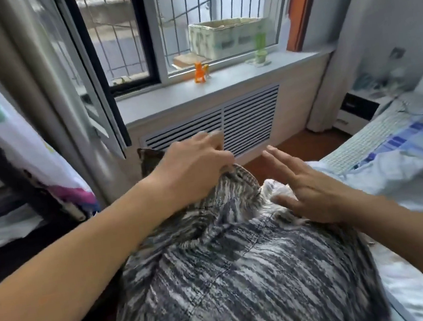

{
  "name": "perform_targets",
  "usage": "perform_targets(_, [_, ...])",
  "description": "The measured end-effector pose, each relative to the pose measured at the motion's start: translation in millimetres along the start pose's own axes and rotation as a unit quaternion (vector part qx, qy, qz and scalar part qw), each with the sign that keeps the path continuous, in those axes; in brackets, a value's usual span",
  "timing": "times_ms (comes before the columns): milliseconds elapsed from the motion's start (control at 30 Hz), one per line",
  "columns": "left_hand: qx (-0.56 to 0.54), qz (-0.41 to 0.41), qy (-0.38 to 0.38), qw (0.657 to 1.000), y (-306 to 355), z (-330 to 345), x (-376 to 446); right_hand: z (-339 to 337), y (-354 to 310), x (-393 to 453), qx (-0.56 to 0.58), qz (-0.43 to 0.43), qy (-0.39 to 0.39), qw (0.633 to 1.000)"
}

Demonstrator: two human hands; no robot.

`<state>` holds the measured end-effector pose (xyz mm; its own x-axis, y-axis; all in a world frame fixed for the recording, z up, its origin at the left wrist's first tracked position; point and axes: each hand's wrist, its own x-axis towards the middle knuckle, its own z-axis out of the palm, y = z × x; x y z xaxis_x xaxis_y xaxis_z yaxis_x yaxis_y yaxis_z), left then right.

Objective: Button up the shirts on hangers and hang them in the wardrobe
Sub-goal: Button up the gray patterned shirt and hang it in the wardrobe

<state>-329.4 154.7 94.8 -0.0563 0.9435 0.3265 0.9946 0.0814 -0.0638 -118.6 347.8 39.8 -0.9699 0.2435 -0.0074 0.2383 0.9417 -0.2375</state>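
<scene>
Bedroom window sill [234, 81], left hand [192, 168] gripping striped shirt [233, 266], right hand [309, 190] spread flat

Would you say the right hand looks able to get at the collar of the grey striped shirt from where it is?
Probably yes: the right hand, open, rests beside the collar, which the left hand grips; nothing lies between.

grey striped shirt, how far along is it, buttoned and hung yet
Nothing looks finished. In hand: the left hand grips the grey striped shirt near its collar, and the right hand lies open on it. No hanger or buttons show. Buttoning and hanging remain.
</scene>
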Motion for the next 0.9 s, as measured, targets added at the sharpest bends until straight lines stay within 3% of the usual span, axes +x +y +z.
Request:
perform_targets(67, [-0.011,0.0,0.047,0.999,19.9,-12.0,3.6,-7.0,-13.7,14.2,0.055,-0.002,0.038,0.998])
perform_targets(200, [-0.011,-0.051,0.061,0.997,58.0,-26.1,8.8,-6.4,-32.5,46.5,0.134,-0.047,0.023,0.99])
perform_targets(367, [-0.015,-0.151,0.007,0.988,78.9,-18.8,-13.6,14.4,-1.3,53.0,0.086,0.056,-0.084,0.991])
perform_targets(467, [-0.049,-0.184,-0.108,0.976,86.7,-4.3,-38.4,6.6,13.1,47.2,-0.002,0.042,-0.018,0.999])
perform_targets(533, [-0.078,-0.181,-0.139,0.971,99.2,5.1,-53.1,-7.3,17.4,41.6,-0.055,0.014,0.039,0.998])
perform_targets(700, [-0.057,-0.304,-0.069,0.948,101.7,-12.8,-30.6,-51.3,34.8,10.1,-0.153,-0.067,0.209,0.963])
perform_targets(800, [-0.036,-0.282,-0.009,0.959,107.1,-23.8,-25.1,-73.0,44.0,-26.5,-0.193,-0.132,0.261,0.937])
perform_targets(900, [-0.079,-0.224,0.02,0.971,123.1,-26.6,-41.6,-84.2,51.0,-71.5,-0.234,-0.185,0.254,0.92])
